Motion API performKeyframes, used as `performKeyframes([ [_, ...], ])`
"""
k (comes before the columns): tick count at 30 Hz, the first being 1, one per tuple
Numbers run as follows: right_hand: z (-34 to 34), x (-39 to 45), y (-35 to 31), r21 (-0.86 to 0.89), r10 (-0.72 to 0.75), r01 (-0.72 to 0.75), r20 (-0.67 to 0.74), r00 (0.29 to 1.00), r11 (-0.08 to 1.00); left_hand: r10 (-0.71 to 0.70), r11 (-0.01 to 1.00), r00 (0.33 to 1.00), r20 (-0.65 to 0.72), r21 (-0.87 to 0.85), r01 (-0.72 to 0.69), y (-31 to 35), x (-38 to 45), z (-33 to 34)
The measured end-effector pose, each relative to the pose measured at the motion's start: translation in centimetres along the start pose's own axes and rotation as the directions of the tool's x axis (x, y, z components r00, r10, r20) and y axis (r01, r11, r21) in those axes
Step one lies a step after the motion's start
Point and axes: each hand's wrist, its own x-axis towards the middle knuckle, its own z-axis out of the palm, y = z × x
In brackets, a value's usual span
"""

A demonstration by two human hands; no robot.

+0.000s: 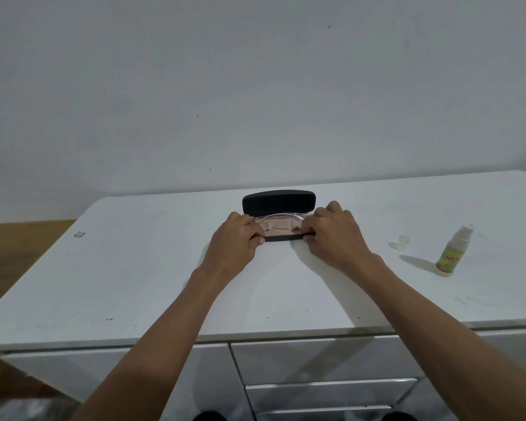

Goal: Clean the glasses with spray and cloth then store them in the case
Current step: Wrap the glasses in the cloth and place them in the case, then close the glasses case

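Observation:
A black glasses case (pixel 278 202) lies open near the back of the white cabinet top (pixel 134 278), its lid standing up. Inside it I see a pinkish cloth (pixel 278 229) and the clear-framed glasses (pixel 281 216) along the hinge side. My left hand (pixel 236 238) grips the case's left end and my right hand (pixel 334 235) grips its right end, fingers curled over the rim. A small spray bottle (pixel 453 253) with a green label stands upright to the right, apart from both hands.
A clear bottle cap (pixel 400 242) lies left of the spray bottle. A small pale mark (pixel 79 234) sits far left on the top. Drawers (pixel 316 360) run below the front edge. A plain wall rises behind; wooden floor shows at left.

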Motion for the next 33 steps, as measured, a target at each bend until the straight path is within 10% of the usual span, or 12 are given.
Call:
performKeyframes([
  [11, -1.2, -0.1, 0.0, 0.14, 0.056, -0.048, -0.053, 0.997, 0.989, 0.025, 0.999, 0.998, -0.065, 0.024, -0.024, 0.9, 0.2, -1.4],
  [16, -2.2, 1.9, 0.4, 0.612, 0.401, -0.28, -0.066, 0.914, 0.74, -0.329, 0.912, 0.895, -0.302, -0.348, 0.218, 0.4, 1.7, -1.6],
  [22, -2.3, 4.8, 0.9, 0.751, 0.369, -0.454, 0.297, 0.881, 0.48, -0.568, 0.522, 0.755, 0.328, -0.565, 0.639, -0.9, 5.5, -3.0],
  [33, -1.7, 4.1, 2.5, 0.796, 0.274, -0.4, 0.302, 0.913, 0.454, -0.448, 0.417, 0.799, 0.4, -0.697, 0.583, -1.7, 4.0, -3.1],
])
